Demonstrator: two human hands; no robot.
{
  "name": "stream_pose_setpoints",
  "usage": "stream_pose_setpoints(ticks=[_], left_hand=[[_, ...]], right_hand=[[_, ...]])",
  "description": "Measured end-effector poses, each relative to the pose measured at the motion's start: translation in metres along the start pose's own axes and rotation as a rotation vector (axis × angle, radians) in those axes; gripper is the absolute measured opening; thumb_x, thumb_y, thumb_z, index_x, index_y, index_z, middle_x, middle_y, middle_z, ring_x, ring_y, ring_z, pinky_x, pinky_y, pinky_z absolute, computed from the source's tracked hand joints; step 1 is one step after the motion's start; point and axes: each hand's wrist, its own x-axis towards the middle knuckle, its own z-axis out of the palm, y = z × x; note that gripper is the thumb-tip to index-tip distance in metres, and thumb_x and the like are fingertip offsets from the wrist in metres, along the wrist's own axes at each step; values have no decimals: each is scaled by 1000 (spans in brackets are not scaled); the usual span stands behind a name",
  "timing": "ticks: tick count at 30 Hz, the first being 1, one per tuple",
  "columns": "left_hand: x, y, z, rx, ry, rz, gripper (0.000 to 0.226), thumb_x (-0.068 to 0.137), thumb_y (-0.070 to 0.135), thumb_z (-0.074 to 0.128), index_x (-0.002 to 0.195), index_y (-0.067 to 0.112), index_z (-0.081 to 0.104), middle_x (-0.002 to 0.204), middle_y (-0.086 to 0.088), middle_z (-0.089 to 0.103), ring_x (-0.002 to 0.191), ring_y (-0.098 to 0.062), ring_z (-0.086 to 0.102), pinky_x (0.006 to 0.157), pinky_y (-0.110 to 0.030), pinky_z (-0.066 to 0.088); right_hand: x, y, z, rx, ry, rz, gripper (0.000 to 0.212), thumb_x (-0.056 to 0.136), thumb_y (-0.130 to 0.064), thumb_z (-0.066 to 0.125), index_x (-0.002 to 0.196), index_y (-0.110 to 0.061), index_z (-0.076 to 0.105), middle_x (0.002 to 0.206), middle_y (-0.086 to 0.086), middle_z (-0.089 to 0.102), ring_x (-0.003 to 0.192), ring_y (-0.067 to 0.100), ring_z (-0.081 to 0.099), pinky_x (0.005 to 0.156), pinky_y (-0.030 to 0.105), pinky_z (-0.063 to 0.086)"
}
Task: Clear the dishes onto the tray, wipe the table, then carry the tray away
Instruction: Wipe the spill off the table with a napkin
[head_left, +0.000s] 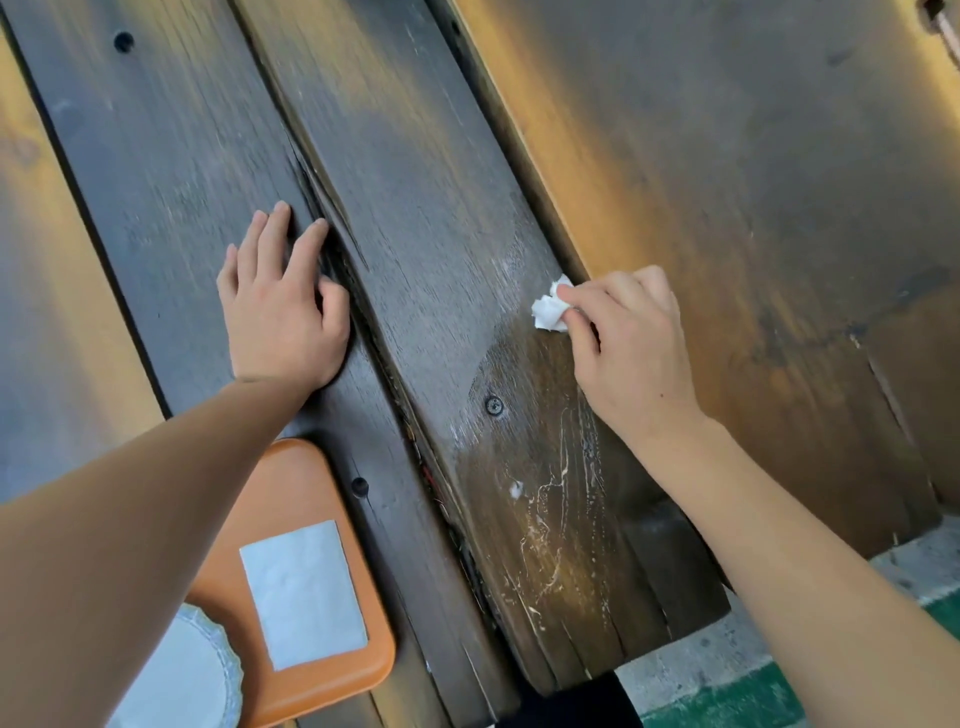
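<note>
A crumpled tissue (550, 307) is pinched by the right hand (631, 348) on the bench (436, 218); white smears (545, 519) lie at 6 o'clock along the plank. The left hand (283, 306) is pressed flat, fingers spread.

Dark brown table (426, 218) with white streaks, orange tray (332, 680), white tissue (549, 310).

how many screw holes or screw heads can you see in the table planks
3: one hole at the left plank's far end, one beside the orange tray, one screw head near the right hand. Arms may hide others.
</note>
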Motion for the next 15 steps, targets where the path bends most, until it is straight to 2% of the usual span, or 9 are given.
stream_pose_setpoints(ticks=[6,11,13,15], left_hand=[[1,0,-1,3,-14,-2,54,94,25,41,147,19,50,162,-12,36,153,-32,27,124,-52,19],[1,0,-2,1,-17,-2,54,94,25,42,147,18,50,162,-12,37,153,-33,27,124,-52,19],[0,2,-3,3,-18,-4,54,94,25,42,146,18,50,162,-12,37,153,-32,28,124,-52,19],[0,2,-3,0,-19,-6,54,93,26,41,146,19,51,162,-12,37,153,-32,28,124,-52,19]], right_hand=[[-78,-1,-21,-3,-160,-197,21,88,-2,64,105,-6,76,88,5,65,84,25,49,66,39,39],[-165,-18,-34,14,-377,-377,31,79,0,67,107,-10,75,85,1,64,81,23,48,65,33,33],[-170,-20,-36,28,-398,-379,29,84,-4,60,109,-11,74,85,1,64,80,23,49,67,32,31],[-147,-21,-31,41,-344,-302,24,87,-5,61,106,-10,76,87,2,64,81,22,49,67,32,35]])
